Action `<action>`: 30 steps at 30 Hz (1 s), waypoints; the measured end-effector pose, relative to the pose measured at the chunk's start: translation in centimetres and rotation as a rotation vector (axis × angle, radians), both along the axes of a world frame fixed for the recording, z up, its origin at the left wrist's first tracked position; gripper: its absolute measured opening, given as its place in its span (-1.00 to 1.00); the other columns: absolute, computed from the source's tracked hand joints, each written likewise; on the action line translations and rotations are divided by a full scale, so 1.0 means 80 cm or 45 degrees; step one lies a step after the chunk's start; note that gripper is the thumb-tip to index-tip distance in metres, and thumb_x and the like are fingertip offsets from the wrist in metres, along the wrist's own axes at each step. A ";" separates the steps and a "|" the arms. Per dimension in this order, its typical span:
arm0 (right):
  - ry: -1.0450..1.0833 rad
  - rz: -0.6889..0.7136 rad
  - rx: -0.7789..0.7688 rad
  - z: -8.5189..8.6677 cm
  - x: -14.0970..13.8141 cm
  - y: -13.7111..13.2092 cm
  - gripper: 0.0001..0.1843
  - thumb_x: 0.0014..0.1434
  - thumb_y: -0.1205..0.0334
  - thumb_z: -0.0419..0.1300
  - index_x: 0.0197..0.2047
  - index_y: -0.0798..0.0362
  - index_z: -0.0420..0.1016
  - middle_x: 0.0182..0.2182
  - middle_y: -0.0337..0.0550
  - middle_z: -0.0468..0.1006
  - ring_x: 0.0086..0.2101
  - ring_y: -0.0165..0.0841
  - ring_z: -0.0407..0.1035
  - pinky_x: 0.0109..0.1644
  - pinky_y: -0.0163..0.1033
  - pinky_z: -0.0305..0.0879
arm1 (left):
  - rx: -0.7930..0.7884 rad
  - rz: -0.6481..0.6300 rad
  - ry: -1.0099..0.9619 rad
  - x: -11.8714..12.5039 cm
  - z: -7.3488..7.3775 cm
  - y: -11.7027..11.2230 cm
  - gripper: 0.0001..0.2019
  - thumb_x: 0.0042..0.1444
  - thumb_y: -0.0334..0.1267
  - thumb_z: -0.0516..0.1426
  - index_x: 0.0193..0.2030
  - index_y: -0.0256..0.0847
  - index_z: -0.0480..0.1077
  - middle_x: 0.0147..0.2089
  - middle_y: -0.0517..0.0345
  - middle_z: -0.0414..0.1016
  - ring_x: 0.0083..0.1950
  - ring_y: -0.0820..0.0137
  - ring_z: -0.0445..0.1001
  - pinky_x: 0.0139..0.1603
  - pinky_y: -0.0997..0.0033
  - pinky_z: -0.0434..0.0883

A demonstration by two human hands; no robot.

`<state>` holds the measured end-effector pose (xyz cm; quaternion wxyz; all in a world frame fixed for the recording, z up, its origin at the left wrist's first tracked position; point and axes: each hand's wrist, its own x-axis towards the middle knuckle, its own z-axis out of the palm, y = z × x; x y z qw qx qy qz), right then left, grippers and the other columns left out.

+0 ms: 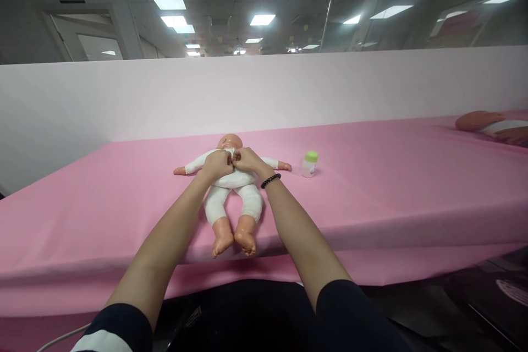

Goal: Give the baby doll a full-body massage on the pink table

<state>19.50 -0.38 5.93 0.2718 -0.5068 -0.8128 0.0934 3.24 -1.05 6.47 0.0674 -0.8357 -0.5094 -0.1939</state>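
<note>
A: From where you stand, how does the doll (pixel 236 179) lie?

B: On its back, lengthwise to the person: head at the far end, bare feet pointing back at them, near the front edge of the pink cover (pixel 383 176). Its arms spread out crosswise.

A: And which hand is nearer to it?

B: Neither. The left hand (pixel 218 165) and the right hand (pixel 246 159) are both over its chest, one on each side of the middle line, knuckles close together. So that line runs straight away from the person, right between them.

A: Are they gripping the white top (pixel 243 178)?

B: The fingers are curled in at its front, below the chin. Whether cloth is pinched in them I can't tell; the backs of the hands hide it.

A: What's around?

B: A small jar with a green lid (pixel 309 165) stands upright on the right-hand side, just past the doll's outstretched hand. The right arm, the one with the dark bracelet (pixel 271 180), is nearer to that. Well off to the right, partly out of sight, lies another doll (pixel 480 120). A white partition (pixel 264 91) closes off the back.
</note>
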 end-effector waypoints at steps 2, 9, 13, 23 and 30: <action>-0.008 0.031 -0.058 0.004 0.003 -0.006 -0.93 0.21 0.35 0.24 -0.30 0.17 0.54 -0.35 -0.12 0.58 -0.30 -0.37 0.35 -0.22 -0.27 0.18 | -0.048 -0.014 0.004 -0.001 0.000 0.000 -0.87 0.09 -0.27 0.14 -0.31 -0.19 0.52 -0.24 -0.01 0.63 -0.18 0.14 0.58 -0.26 0.24 0.32; -0.035 0.069 -0.192 0.012 0.003 -0.021 -0.76 0.37 0.12 0.28 -0.22 0.14 0.48 -0.32 -0.23 0.50 -0.32 -0.40 0.37 -0.17 -0.24 0.35 | -0.208 -0.037 0.000 -0.005 0.000 0.003 -0.91 0.08 -0.27 0.16 -0.36 -0.17 0.49 -0.29 0.05 0.60 -0.23 0.21 0.53 -0.30 0.26 0.27; -0.039 0.079 -0.204 0.016 0.003 -0.027 -0.77 0.38 0.17 0.28 -0.25 0.16 0.47 -0.31 -0.23 0.50 -0.30 -0.40 0.38 -0.13 -0.24 0.37 | -0.248 -0.072 -0.025 -0.008 0.003 0.003 -0.91 0.09 -0.26 0.15 -0.37 -0.16 0.48 -0.31 0.08 0.58 -0.24 0.23 0.53 -0.29 0.27 0.28; -0.093 0.095 -0.295 0.024 0.003 -0.028 -0.78 0.38 0.14 0.27 -0.19 0.15 0.50 -0.27 -0.21 0.52 -0.29 -0.40 0.39 -0.15 -0.23 0.39 | -0.378 -0.160 -0.044 -0.013 0.011 0.002 -0.90 0.06 -0.20 0.15 -0.42 -0.13 0.41 -0.33 0.10 0.55 -0.24 0.23 0.52 -0.30 0.25 0.28; -0.085 0.124 -0.303 0.030 0.006 -0.029 -0.68 0.38 0.00 0.26 -0.15 0.13 0.49 -0.27 -0.21 0.49 -0.33 -0.40 0.35 -0.21 -0.25 0.36 | -0.349 -0.218 -0.142 -0.015 0.008 0.005 -0.84 0.10 -0.18 0.13 -0.46 -0.14 0.36 -0.36 0.12 0.50 -0.26 0.26 0.49 -0.29 0.26 0.28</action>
